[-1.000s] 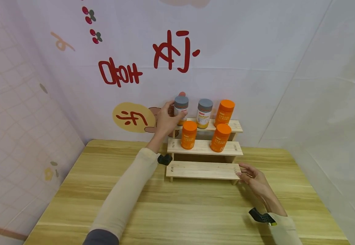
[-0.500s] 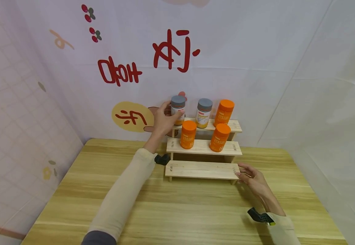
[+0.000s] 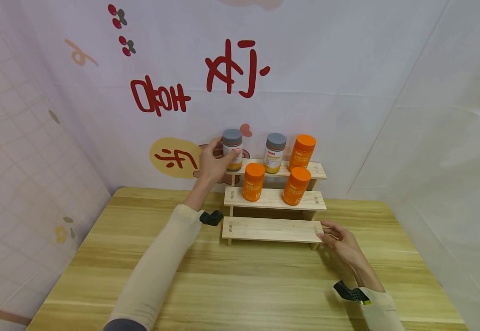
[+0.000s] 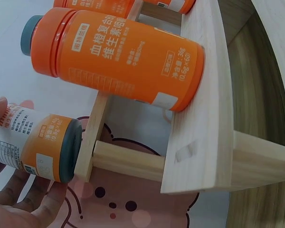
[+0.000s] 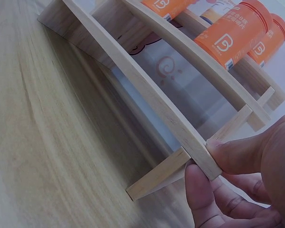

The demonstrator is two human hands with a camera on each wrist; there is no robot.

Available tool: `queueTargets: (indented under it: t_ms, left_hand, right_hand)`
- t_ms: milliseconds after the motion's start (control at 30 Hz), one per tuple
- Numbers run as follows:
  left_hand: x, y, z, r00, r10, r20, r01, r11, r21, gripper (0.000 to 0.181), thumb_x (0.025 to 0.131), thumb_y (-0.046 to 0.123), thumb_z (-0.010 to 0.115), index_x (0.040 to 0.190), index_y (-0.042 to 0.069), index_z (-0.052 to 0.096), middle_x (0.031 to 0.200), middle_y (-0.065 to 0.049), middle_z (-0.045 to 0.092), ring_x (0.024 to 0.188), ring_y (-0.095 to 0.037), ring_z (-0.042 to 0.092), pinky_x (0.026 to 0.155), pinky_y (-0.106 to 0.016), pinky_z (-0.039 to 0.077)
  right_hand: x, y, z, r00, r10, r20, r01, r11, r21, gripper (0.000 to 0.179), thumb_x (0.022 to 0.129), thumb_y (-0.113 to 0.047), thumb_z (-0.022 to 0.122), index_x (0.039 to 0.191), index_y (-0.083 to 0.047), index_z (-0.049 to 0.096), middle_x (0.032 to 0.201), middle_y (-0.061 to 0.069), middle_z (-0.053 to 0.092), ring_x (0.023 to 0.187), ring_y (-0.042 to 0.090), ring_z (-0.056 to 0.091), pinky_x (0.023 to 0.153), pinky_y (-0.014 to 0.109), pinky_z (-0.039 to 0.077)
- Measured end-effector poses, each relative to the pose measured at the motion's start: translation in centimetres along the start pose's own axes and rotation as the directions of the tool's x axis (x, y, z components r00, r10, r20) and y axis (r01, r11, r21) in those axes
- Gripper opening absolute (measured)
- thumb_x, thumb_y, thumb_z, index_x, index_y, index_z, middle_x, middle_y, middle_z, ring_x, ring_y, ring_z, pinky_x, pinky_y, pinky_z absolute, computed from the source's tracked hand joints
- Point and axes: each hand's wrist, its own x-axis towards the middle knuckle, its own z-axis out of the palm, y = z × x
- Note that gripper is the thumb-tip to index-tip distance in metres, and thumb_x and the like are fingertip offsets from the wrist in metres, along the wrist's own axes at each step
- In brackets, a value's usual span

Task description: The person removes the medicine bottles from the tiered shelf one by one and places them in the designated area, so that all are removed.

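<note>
My left hand [image 3: 214, 164] grips a grey-lidded supplement bottle [image 3: 232, 136] with a white and yellow label, thumb in front and fingers around its left side. The bottle stands at the left end of the top step of a three-tier wooden shelf [image 3: 265, 228]; in the left wrist view its base [image 4: 71, 149] is at that board's end. With thumb and fingers, my right hand [image 3: 342, 243] pinches the right end of the bottom step, as the right wrist view shows closely. Another grey-lidded bottle [image 3: 274, 156] and an orange bottle [image 3: 302, 153] share the top step.
Two orange bottles [image 3: 253, 183] [image 3: 296, 187] stand on the middle step, with a gap between them. The bottom step holds no bottle. The shelf sits on a wooden table [image 3: 240, 285], close to a printed white wall sheet [image 3: 327, 69].
My left hand has slid the grey-lidded bottle leftward along the top step, away from the other grey-lidded bottle. My right hand keeps its pinch on the bottom step.
</note>
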Motion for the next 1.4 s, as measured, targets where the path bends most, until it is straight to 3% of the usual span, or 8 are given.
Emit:
queueTargets:
  t_ms: [467,767,1133,1267,1400]
  left_hand:
    - [-0.9,-0.7,-2.1,0.998,0.066,0.009,-0.066,0.998,-0.015,0.060,0.093,0.032,0.077,0.145,0.013,0.056,0.133,-0.014,0.061,0.117,-0.032,0.060,0.105,-0.046,0.053]
    - [-1.4,-1.3,-3.2,0.995,0.100,0.009,-0.099,0.995,-0.031,0.052,0.094,0.024,0.076,0.141,0.011,0.059,0.130,-0.016,0.062,0.119,-0.033,0.061,0.106,-0.050,0.053]
    - [-1.8,-2.3,-4.5,0.997,0.067,0.030,-0.064,0.993,-0.099,0.059,0.093,0.025,0.078,0.145,0.010,0.054,0.134,-0.016,0.060,0.122,-0.032,0.060,0.105,-0.052,0.054]
    - [-1.9,-2.6,-5.0,0.998,0.068,0.010,-0.067,0.994,-0.092,0.059,0.093,0.023,0.078,0.145,0.009,0.054,0.134,-0.017,0.060,0.120,-0.031,0.060,0.100,-0.045,0.055]
    - [-2.3,-3.3,-5.6,0.998,0.061,-0.006,-0.062,0.996,-0.069,0.057,0.092,0.021,0.078,0.143,0.010,0.055,0.134,-0.016,0.061,0.117,-0.029,0.060,0.095,-0.036,0.051]
  right_hand:
    - [0.2,0.0,0.0,1.000,0.013,-0.009,-0.013,1.000,-0.010,0.056,0.102,-0.008,0.063,0.152,0.005,0.039,0.123,0.012,0.062,0.096,0.005,0.066,0.082,0.025,0.061]
    - [0.2,0.1,-0.1,1.000,0.010,-0.002,-0.010,1.000,-0.003,0.058,0.101,-0.009,0.064,0.152,0.005,0.039,0.123,0.011,0.063,0.096,0.005,0.066,0.082,0.027,0.061]
    - [0.1,0.0,0.0,1.000,0.003,-0.012,-0.003,1.000,-0.012,0.057,0.101,-0.008,0.064,0.151,0.005,0.040,0.122,0.010,0.063,0.095,0.004,0.066,0.083,0.027,0.061]
    - [0.0,-0.1,0.0,1.000,0.008,-0.021,-0.008,1.000,-0.011,0.057,0.101,-0.008,0.064,0.151,0.005,0.041,0.121,0.007,0.062,0.095,0.003,0.066,0.083,0.026,0.061]
    - [-0.1,-0.3,0.1,1.000,0.016,-0.022,-0.016,1.000,-0.011,0.057,0.101,-0.009,0.064,0.151,0.004,0.041,0.123,0.012,0.061,0.095,0.004,0.066,0.083,0.026,0.061]
